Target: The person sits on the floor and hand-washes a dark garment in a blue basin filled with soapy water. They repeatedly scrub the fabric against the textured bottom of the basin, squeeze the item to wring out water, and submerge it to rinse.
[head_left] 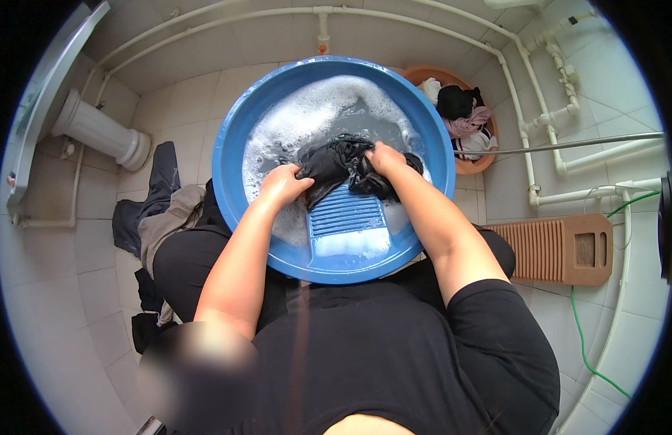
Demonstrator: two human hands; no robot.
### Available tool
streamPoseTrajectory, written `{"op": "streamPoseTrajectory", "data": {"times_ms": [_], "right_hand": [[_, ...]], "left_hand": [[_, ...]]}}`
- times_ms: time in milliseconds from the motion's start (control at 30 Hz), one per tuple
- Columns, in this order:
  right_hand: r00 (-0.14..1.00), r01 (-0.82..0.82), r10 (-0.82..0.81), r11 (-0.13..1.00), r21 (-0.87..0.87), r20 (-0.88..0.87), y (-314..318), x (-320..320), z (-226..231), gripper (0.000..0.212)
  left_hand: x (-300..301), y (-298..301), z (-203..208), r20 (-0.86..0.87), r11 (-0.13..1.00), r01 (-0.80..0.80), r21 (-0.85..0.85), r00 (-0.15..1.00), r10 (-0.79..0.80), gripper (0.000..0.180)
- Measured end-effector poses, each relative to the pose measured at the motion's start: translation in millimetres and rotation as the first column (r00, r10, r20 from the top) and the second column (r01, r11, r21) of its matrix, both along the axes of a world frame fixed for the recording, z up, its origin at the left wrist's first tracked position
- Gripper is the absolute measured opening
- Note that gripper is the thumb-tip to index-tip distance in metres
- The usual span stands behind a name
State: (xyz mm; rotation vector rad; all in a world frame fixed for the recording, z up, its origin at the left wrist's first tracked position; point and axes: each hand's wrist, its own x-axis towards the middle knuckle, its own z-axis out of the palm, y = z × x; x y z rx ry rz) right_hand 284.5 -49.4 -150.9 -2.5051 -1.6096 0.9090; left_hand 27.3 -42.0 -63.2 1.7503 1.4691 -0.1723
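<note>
A wet black garment (332,165) lies bunched over the top of the ribbed washboard part (347,217) of a large blue tub (227,156). Grey water with thick white suds (307,109) fills the tub around it. My left hand (283,185) is closed on the garment's left edge, thumb and fingers pinching the cloth. At the garment's right side, my right hand (383,156) grips the fabric, its fingertips partly hidden in the folds. Foam also covers the lower end of the ribbed slope. Which kind of garment it is, I cannot tell.
At the back right, an orange basin (484,163) holds several clothes. A brown washboard (553,250) lies to my right, near a green cord (582,341). Dark and beige clothes (172,210) are heaped on the tiles at my left, before a white pedestal (104,130). Pipes (336,10) run along the walls.
</note>
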Motion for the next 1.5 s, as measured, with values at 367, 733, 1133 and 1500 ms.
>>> {"op": "streamPoseTrajectory", "data": {"times_ms": [367, 733, 1133, 1500], "right_hand": [[0.746, 0.058, 0.508, 0.596, 0.801, -0.431, -59.9, -107.6, 107.6, 0.038], [0.926, 0.101, 0.207, 0.669, 0.736, -0.315, -38.3, -101.8, 64.0, 0.035], [0.949, -0.316, 0.315, 0.948, -0.026, -0.025, 4.0, -6.6, 36.3, 0.077], [0.761, -0.216, 0.263, 0.965, 0.151, -0.593, 14.4, 6.7, 20.2, 0.053]], "left_hand": [[23.9, -15.1, -33.7, 0.408, 0.397, -0.094, -0.913, -0.235, 0.882, 0.043], [43.0, -46.4, 2.5, 0.424, 0.411, -0.260, -0.874, 0.008, 0.906, 0.035], [11.4, -8.0, -79.3, 0.449, 0.425, -0.173, -0.888, -0.134, 0.883, 0.046], [19.0, -20.9, -34.9, 0.492, 0.780, -0.416, -0.467, 0.611, 0.620, 0.017]]}}
